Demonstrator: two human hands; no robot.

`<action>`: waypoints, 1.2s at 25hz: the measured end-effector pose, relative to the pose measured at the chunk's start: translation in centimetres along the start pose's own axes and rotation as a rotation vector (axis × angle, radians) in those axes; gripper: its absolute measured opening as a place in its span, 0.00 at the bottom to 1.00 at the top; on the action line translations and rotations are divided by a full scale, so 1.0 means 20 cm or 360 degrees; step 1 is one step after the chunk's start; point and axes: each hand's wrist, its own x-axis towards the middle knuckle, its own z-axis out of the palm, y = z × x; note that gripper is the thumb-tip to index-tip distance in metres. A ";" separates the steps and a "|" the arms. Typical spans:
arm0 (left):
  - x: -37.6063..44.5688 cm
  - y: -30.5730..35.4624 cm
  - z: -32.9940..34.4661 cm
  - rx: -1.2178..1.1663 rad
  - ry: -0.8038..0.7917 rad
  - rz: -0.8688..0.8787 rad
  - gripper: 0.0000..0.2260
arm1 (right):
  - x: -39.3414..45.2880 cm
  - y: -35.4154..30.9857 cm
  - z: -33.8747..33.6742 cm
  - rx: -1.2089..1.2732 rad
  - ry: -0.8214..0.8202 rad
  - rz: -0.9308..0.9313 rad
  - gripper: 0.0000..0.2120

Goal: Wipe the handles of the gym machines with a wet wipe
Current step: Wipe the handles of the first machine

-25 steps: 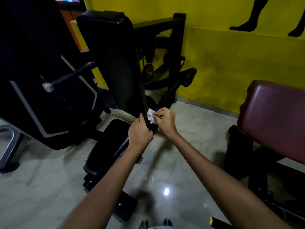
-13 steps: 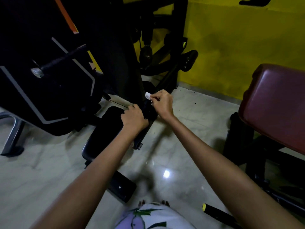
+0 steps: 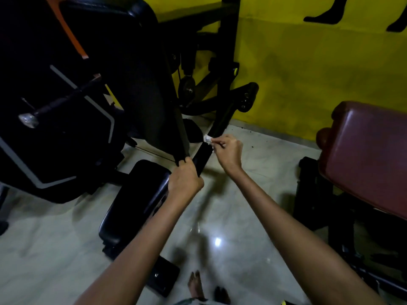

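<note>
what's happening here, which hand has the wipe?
A person is wiping a gym machine. The right hand pinches a small white wet wipe against the black handle bar that slopes up toward the yellow wall. The left hand grips the lower end of that bar, just above the black seat pad. A maroon padded bench stands to the right, untouched.

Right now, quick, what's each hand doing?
Left hand: grips the black handle.
Right hand: pinches the white wipe against that handle.
</note>
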 end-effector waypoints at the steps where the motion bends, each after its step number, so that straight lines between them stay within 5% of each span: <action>1: 0.00 0.00 0.00 -0.0001 0.0012 0.0014 0.21 | 0.08 0.02 0.00 0.0014 0.0037 0.0085 0.06; 6: 0.01 -0.01 0.00 0.0032 0.0044 0.0067 0.20 | 0.13 0.01 -0.01 0.0050 -0.0085 0.0191 0.07; 13: 0.02 -0.01 0.04 0.0068 0.0086 0.0106 0.22 | -0.23 -0.04 -0.01 0.0063 -0.0210 -0.0255 0.07; 21: 0.00 0.00 0.01 0.0116 0.0012 0.0025 0.21 | 0.26 0.14 -0.05 -0.0003 -0.0139 -0.0105 0.06; 26: 0.05 -0.03 -0.06 -0.0426 -0.0344 -0.0196 0.25 | 0.51 0.28 -0.14 0.0014 -0.0347 -0.0210 0.06; 30: 0.03 0.01 -0.03 -0.0123 -0.0083 -0.0342 0.26 | 0.73 0.37 -0.17 0.0088 -0.0485 -0.0222 0.09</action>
